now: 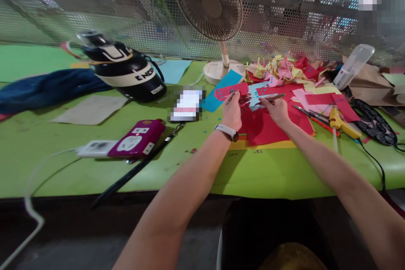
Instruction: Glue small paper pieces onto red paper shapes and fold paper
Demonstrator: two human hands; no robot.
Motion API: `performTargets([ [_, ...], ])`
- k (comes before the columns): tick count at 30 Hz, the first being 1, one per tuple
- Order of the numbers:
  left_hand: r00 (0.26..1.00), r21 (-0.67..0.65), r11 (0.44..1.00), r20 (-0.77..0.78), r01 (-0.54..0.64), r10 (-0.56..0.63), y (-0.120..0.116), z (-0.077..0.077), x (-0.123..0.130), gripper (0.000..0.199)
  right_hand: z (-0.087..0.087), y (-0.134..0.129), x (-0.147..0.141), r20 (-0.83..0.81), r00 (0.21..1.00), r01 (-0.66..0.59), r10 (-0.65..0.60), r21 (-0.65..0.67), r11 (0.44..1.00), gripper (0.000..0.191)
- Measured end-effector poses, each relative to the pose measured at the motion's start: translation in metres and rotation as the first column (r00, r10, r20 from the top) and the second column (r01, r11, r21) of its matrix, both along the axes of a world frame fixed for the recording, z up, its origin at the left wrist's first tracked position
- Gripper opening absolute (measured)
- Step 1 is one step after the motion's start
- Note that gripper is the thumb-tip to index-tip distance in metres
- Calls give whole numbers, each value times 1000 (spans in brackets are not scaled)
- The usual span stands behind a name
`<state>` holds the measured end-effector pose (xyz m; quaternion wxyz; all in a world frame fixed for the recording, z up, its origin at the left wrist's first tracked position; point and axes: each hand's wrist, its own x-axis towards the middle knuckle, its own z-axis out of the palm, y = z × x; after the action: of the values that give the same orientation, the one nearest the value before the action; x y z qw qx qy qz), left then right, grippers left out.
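My left hand [232, 109], with a watch on its wrist, pinches a small red-pink paper piece [240, 88] bearing small blue bits. Just to the right, my right hand [277, 109] is closed on a thin tweezer-like tool [272, 98], its tip pointing left toward that piece. Under and between both hands lie a pale blue sheet [255, 100] with small bits on it and large red paper [268, 128]. A blue paper strip [211, 100] lies left of my left hand.
Behind the hands are a fan [217, 71] and a heap of paper scraps [284, 69]. Rightward lie scissors [311, 114], a yellow glue gun [341, 124] and a black palette [375, 122]. Leftward are a phone [187, 104], a purple power bank [137, 139] and a large black bottle [133, 78].
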<state>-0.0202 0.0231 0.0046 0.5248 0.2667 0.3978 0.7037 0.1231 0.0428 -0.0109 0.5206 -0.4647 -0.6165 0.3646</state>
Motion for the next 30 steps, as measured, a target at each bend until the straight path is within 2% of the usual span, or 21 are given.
performTargets([
  [5, 1000, -15, 1000, -16, -11, 11, 2, -1, 2, 12, -1, 3, 2, -50, 999, 14, -14, 7, 1000, 30],
  [9, 999, -25, 999, -35, -35, 34, 0, -1, 3, 13, 11, 3, 9, -157, 987, 32, -20, 69, 997, 37],
  [15, 984, -38, 988, -91, 147, -150, -10, -2, 9, 13, 37, -6, 14, -231, 973, 64, -23, 172, 983, 36],
  [20, 956, -61, 962, -111, 268, -273, -18, -3, 17, 13, 41, -12, 11, -207, 978, 44, -6, 183, 982, 35],
  [30, 957, -56, 960, -82, 273, -277, -19, -2, 17, 12, 42, -12, 12, -202, 979, 43, -16, 129, 991, 40],
])
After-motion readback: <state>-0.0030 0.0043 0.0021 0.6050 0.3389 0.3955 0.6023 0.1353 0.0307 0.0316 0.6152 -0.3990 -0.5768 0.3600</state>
